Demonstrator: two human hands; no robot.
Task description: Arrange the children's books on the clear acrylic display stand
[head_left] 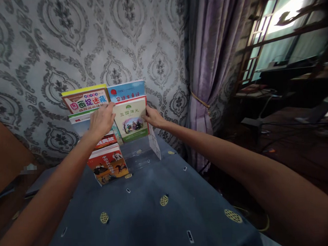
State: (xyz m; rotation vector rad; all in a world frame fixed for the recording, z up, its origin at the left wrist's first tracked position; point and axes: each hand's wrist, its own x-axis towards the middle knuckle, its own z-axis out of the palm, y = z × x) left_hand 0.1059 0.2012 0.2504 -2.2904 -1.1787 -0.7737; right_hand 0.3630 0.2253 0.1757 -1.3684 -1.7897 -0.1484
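Observation:
A book with a pale cover and a green lower band [132, 120] stands upright in a clear tiered rack [155, 145]. My right hand [153, 117] grips its right edge, thumb on the front cover. My left hand [102, 118] is closed at its upper left edge, fingertips curled over that side. Behind it rises a light-blue book [126, 89]. To the left, on the back tier, is a picture book with a yellow top [85, 99]. A blue-grey book [80, 123] is partly covered by my left hand. An orange-red book [108, 165] sits on the front tier.
The rack stands on a dark blue tablecloth [146, 212] with pineapple prints, near a patterned wall [159, 38]. A tied purple curtain [205, 73] hangs to the right. A brown box-like panel [9, 157] is at the left, and cables and a dark desk lie beyond the right table edge.

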